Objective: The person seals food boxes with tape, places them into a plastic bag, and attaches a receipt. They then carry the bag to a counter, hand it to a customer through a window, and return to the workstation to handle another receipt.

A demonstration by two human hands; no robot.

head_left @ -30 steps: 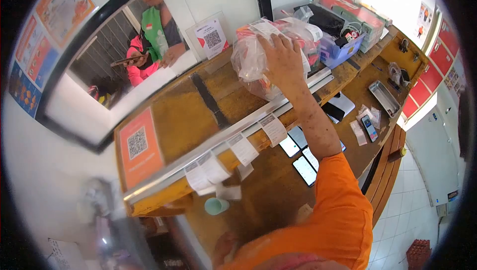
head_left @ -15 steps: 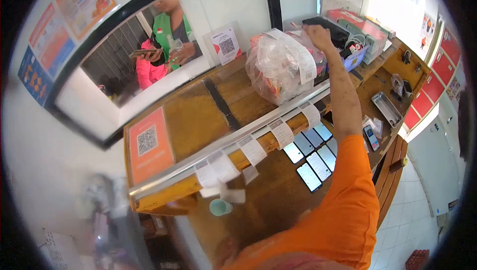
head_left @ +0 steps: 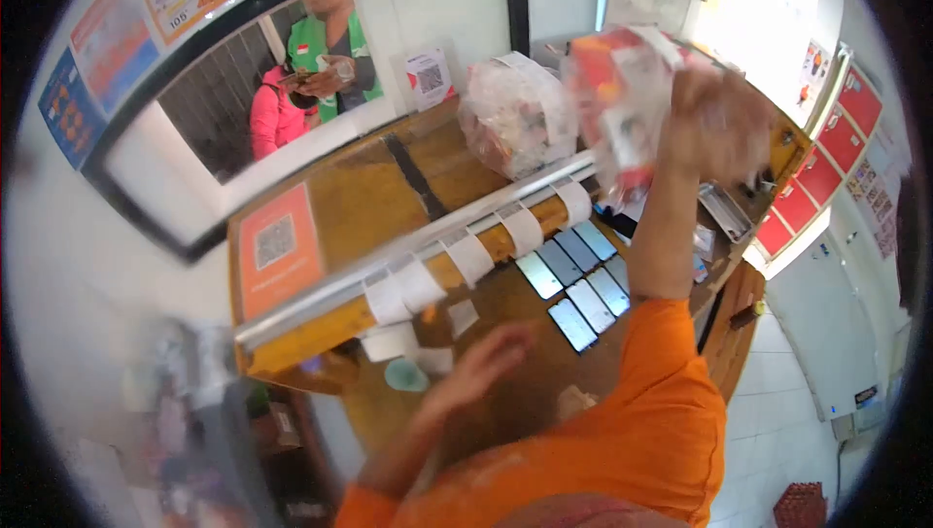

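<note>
My right hand [head_left: 702, 105] is closed on a clear plastic bag [head_left: 622, 101] with red and white packages inside, lifted above the counter and smeared by motion. A second plastic bag [head_left: 515, 120] with a receipt on it stands on the counter ledge to its left. My left hand [head_left: 491, 358] is raised over the lower desk, blurred, its fingers stretched out and holding nothing. Near it are a pale green cup [head_left: 406, 374] and loose paper slips [head_left: 391, 341]. Several lit phones [head_left: 571, 324] lie in rows between my two hands.
Receipts [head_left: 469, 256] hang along the ledge's metal rail. An orange QR sign [head_left: 277, 271] lies on the ledge's left end. Beyond the window [head_left: 219, 105], a person in a green vest holds a phone. A metal tray [head_left: 724, 212] rests at the right.
My right hand has lifted the bag from the back of the counter and brought it nearer. My left hand has come up into view over the desk. The view has shifted slightly.
</note>
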